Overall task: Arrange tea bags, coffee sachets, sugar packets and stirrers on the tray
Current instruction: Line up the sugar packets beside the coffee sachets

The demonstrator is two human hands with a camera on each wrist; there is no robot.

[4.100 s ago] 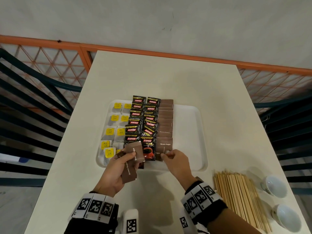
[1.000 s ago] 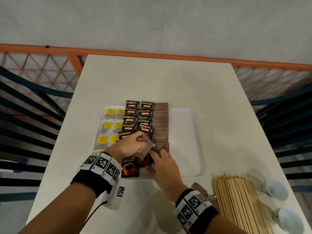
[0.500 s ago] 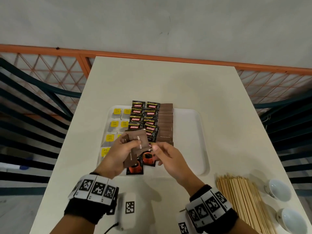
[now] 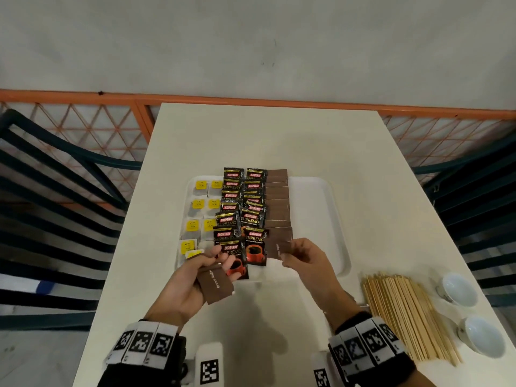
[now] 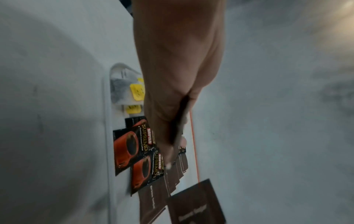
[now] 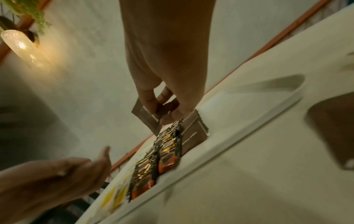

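Observation:
A white tray (image 4: 329, 208) holds tea bags (image 4: 198, 203) with yellow tags on its left, two rows of black coffee sachets (image 4: 237, 216) and a column of brown sugar packets (image 4: 277, 202). My left hand (image 4: 220, 256) hovers over the tray's near edge and holds a small stack of brown sugar packets (image 4: 216, 283) between thumb and fingers. My right hand (image 4: 287, 250) pinches one brown sugar packet (image 4: 280, 248) just above the near end of the sugar column; the right wrist view shows that packet (image 6: 147, 118) between thumb and fingers. Wooden stirrers (image 4: 405, 314) lie on the table at the right.
Two small white cups (image 4: 458, 289) (image 4: 483, 339) stand beyond the stirrers at the table's right edge. The tray's right half (image 4: 312, 219) is bare. Dark chairs flank the table, and an orange railing runs behind it.
The hands have parted. My right hand took one sugar packet from the left hand's stack and carried it right to the sugar column's near end. The left hand drew back toward me.

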